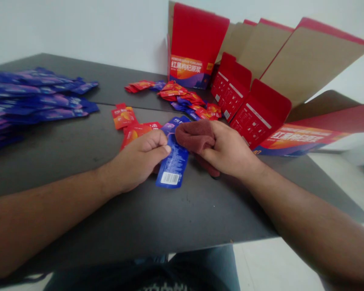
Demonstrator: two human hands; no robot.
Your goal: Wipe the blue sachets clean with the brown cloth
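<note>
My left hand [142, 157] is closed, with thumb and fingers pinching the left edge of a blue sachet [172, 165]. The sachet's lower part, with a white barcode, faces up over the grey table. In my right hand [230, 147] is a bunched reddish-brown cloth [195, 135], its folds against the sachet's upper right side. Part of the cloth hangs below my fingers. Just behind my left hand lie red sachets [124, 117], partly covered by it. Another blue sachet end [181, 119] shows behind the cloth.
A large pile of blue sachets [39, 97] is at the left. Mixed red and blue sachets [182, 97] lie farther back. Open red cartons [197, 44] stand at the back and right [306, 139], flaps raised. The table's front edge is near my lap.
</note>
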